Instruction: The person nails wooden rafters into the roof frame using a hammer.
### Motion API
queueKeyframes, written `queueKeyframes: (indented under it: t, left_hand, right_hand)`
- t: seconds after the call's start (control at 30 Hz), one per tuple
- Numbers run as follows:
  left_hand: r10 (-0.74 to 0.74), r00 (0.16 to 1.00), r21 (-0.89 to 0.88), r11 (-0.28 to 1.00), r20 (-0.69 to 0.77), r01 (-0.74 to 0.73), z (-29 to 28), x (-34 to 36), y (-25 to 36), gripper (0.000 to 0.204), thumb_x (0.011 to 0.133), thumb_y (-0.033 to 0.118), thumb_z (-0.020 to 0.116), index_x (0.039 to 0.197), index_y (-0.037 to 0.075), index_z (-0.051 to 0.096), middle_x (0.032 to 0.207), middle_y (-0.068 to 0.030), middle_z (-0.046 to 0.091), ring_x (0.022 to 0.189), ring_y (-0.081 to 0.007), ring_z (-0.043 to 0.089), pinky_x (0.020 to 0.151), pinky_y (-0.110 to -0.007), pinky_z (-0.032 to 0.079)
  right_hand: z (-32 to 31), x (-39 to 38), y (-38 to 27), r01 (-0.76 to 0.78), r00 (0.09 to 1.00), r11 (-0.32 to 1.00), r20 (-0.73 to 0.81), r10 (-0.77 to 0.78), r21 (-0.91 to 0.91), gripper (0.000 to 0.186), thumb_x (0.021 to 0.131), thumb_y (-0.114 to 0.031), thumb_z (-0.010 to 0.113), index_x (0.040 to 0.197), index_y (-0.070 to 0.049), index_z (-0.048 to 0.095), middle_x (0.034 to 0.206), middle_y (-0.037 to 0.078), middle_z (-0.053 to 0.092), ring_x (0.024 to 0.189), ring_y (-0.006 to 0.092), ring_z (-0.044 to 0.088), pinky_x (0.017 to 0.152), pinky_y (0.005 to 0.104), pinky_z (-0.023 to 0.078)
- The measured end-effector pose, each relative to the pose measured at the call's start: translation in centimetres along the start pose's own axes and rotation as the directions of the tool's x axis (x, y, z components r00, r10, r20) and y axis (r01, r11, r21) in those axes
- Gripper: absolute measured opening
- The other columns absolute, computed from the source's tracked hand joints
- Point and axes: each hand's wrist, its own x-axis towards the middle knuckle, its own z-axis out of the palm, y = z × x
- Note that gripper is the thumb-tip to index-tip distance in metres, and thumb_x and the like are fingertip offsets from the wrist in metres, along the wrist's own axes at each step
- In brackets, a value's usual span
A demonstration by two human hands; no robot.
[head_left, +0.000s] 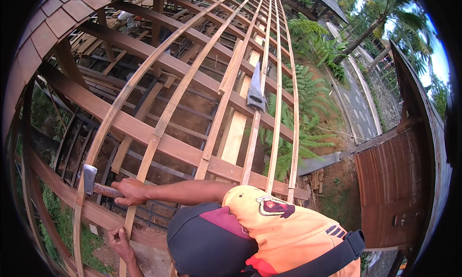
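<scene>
Neither of my hands shows in the head view. Close in front, another person in a dark cap [204, 238] and an orange shirt [293, 224] leans toward the left over the roof frame. That person's right hand [130, 191] grips a hammer [89, 180] by its wooden handle, the metal head over a thin wooden batten [79, 214]. Their left hand [121, 243] has curled fingers beside the neighbouring batten [150, 149]; whether it holds anything cannot be made out. A grey-handled handsaw [256, 91] lies across the battens farther off.
Long battens run away over thick brown rafters [163, 144], with gaps between them. Wooden shingles [60, 23] cover the upper left. Below on the right are ferns [301, 108], a stone path [358, 108] and a wooden panel [392, 185].
</scene>
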Motion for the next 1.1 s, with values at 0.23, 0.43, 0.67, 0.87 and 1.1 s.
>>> queueKeyframes:
  t: [0.23, 0.43, 0.67, 0.87, 1.1]
  left_hand:
    - [-0.003, 1.0, -0.022, 1.0, 0.029, 0.004, 1.5, -0.1, 1.6, 0.014, 0.094, 0.008, 0.065, 0.087, 0.004, 0.054, 0.089, -0.0057, 0.061, 0.075, -0.0098, 0.049, 0.07, -0.025, 0.043]
    - [-0.024, 0.999, -0.097, 0.995, 0.027, 0.027, -1.2, 0.5, 1.1, 0.012, 0.093, 0.011, 0.068, 0.089, 0.003, 0.059, 0.092, -0.0056, 0.064, 0.079, -0.0099, 0.055, 0.075, -0.025, 0.046]
    - [-0.079, 0.988, -0.065, 0.994, 0.132, 0.088, 1.0, 2.3, 2.3, 0.01, 0.092, 0.009, 0.07, 0.09, 0.0, 0.065, 0.093, -0.0055, 0.069, 0.085, -0.01, 0.06, 0.077, -0.027, 0.048]
    - [-0.082, 0.994, -0.092, 0.992, 0.078, 0.089, -0.5, 0.0, 2.1, 0.014, 0.092, 0.012, 0.07, 0.086, 0.001, 0.066, 0.092, -0.0049, 0.069, 0.085, -0.0101, 0.061, 0.077, -0.028, 0.049]
    - [0.052, 0.998, 0.025, 0.998, 0.022, -0.052, 1.5, -0.3, 2.7, 0.013, 0.089, 0.011, 0.068, 0.086, -0.001, 0.062, 0.086, -0.009, 0.068, 0.08, -0.0161, 0.063, 0.073, -0.032, 0.049]
  right_hand:
    - [-1.4, -1.0, 0.4, -0.008, 1.0, 1.0, 0.008, 0.008, 0.008, 0.047, 0.082, -0.037, 0.064, 0.104, 0.003, 0.053, 0.083, 0.029, 0.063, 0.088, 0.0495, 0.061, 0.079, 0.0556, 0.048]
    - [-0.7, 2.1, -1.5, 0.0, 0.993, 0.999, 0.115, 0.005, -0.048, 0.046, 0.083, -0.037, 0.066, 0.104, 0.003, 0.054, 0.086, 0.029, 0.065, 0.089, 0.0487, 0.062, 0.084, 0.0556, 0.048]
    - [-1.9, 0.4, 0.3, -0.062, 0.997, 0.998, -0.039, 0.062, -0.01, 0.044, 0.088, -0.036, 0.069, 0.105, 0.003, 0.059, 0.072, 0.025, 0.063, 0.071, 0.0414, 0.066, 0.064, 0.0469, 0.05]
    - [-0.9, -3.9, -4.1, 0.048, 0.999, 0.999, 0.005, -0.048, -0.014, 0.033, 0.094, -0.025, 0.066, 0.111, 0.0, 0.054, 0.066, 0.015, 0.06, 0.059, 0.0221, 0.063, 0.058, 0.0364, 0.049]
    - [-2.8, -9.6, -5.4, -0.059, 0.971, 0.997, 0.235, 0.048, 0.04, 0.036, 0.096, -0.011, 0.061, 0.126, 0.001, 0.043, 0.086, 0.023, 0.064, 0.076, 0.0388, 0.067, 0.064, 0.0423, 0.051]
